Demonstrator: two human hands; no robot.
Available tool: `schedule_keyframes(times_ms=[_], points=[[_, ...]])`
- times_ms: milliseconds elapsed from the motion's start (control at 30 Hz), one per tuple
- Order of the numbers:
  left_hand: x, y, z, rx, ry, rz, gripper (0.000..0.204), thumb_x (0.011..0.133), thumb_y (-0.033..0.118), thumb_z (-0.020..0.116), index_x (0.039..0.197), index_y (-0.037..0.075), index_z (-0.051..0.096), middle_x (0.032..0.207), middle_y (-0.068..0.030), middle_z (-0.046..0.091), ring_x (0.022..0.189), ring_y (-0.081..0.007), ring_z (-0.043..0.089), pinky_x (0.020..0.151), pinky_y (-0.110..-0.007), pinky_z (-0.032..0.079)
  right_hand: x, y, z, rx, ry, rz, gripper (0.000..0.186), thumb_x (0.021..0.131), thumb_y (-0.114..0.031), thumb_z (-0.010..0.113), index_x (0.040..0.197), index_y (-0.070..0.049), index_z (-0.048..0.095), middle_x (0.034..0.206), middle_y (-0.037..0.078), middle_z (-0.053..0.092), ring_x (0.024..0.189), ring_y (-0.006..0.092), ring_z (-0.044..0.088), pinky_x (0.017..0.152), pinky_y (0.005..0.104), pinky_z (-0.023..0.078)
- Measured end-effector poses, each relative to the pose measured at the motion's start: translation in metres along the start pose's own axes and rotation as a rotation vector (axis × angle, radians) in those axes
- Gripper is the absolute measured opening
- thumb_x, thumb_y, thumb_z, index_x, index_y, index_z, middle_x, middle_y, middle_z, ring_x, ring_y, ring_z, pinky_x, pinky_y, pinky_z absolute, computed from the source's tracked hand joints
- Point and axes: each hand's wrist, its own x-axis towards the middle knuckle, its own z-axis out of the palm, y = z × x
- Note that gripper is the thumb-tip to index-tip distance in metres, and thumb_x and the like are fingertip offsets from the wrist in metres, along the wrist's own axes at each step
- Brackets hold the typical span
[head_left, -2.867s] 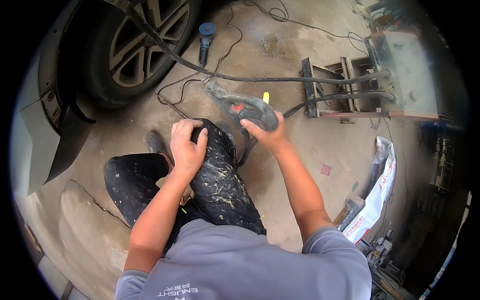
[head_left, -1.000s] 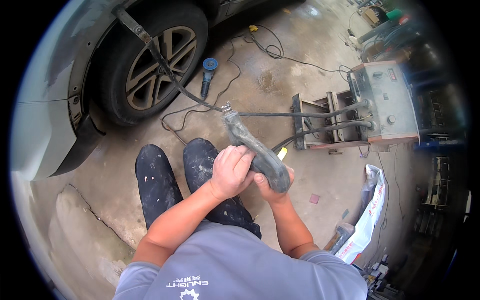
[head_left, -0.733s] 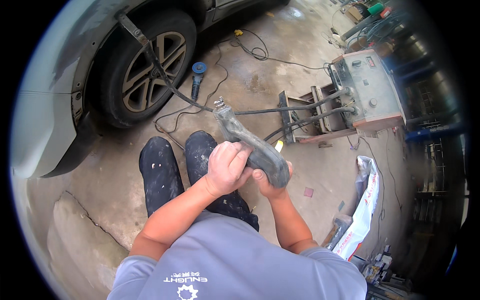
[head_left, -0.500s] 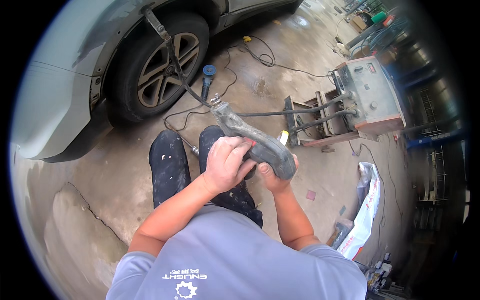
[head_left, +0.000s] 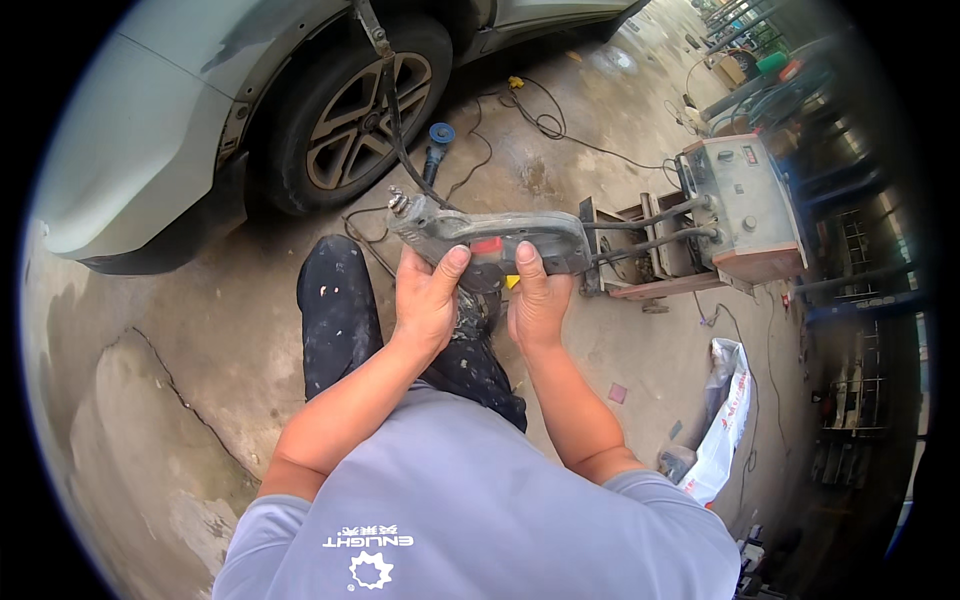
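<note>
From my end I see the tool [head_left: 505, 228] already up over the knees [head_left: 332, 258], left hand [head_left: 427, 300] and right hand [head_left: 543, 312] pinching it under their thumbs, some fingers hidden, its tip [head_left: 399, 201] not yet against the wheel [head_left: 366, 122].

Car [head_left: 150, 170] front left, machine [head_left: 738, 195] off right, tool [head_left: 485, 228] in between, grinder [head_left: 436, 152] on the floor [head_left: 640, 320] just right of the wheel [head_left: 372, 122], bag [head_left: 724, 430] closer in than the machine.
</note>
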Motion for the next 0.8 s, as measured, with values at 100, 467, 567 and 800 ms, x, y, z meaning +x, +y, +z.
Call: schedule_keyframes(times_ms=[100,467,567,800], points=[[-0.015,0.000,0.008,0.022,0.088,0.067,0.054,0.093,0.011,0.078,0.137,0.003,0.046,0.128,-0.0095,0.062,0.121,-0.0200,0.058,0.109,-0.037,0.043,-0.008,0.009,0.014,-0.024,0.007,0.031,0.053,0.086,-0.013,0.085,0.126,-0.004,0.052,0.115,0.005,0.062,0.103,0.0138,0.060,0.094,0.0303,0.051],[-0.037,-0.003,0.010,0.108,-0.007,0.109,0.043,0.091,0.005,0.078,0.128,0.004,0.057,0.123,-0.0066,0.065,0.116,-0.0195,0.060,0.107,-0.037,0.043,-0.014,0.005,0.019,-0.082,0.004,0.028,0.052,0.088,-0.005,0.076,0.125,-0.005,0.039,0.104,0.009,0.061,0.087,0.0172,0.064,0.079,0.0331,0.056],[-0.039,-0.008,0.008,0.112,-0.020,0.109,0.042,0.092,0.004,0.076,0.129,0.005,0.056,0.125,-0.0070,0.064,0.118,-0.0198,0.059,0.108,-0.037,0.043,-0.012,0.008,0.016,-0.053,-0.006,0.016,0.050,0.088,-0.004,0.075,0.123,-0.005,0.039,0.103,0.009,0.062,0.085,0.0170,0.064,0.076,0.0325,0.056],[-0.042,-0.016,0.004,0.155,-0.011,0.107,0.045,0.094,0.004,0.073,0.134,0.004,0.053,0.131,-0.0089,0.062,0.124,-0.0226,0.057,0.113,-0.040,0.040,0.001,0.023,-0.001,-0.092,-0.089,-0.021,0.056,0.084,0.002,0.071,0.126,-0.004,0.033,0.108,0.012,0.059,0.086,0.0170,0.065,0.074,0.0330,0.059]])
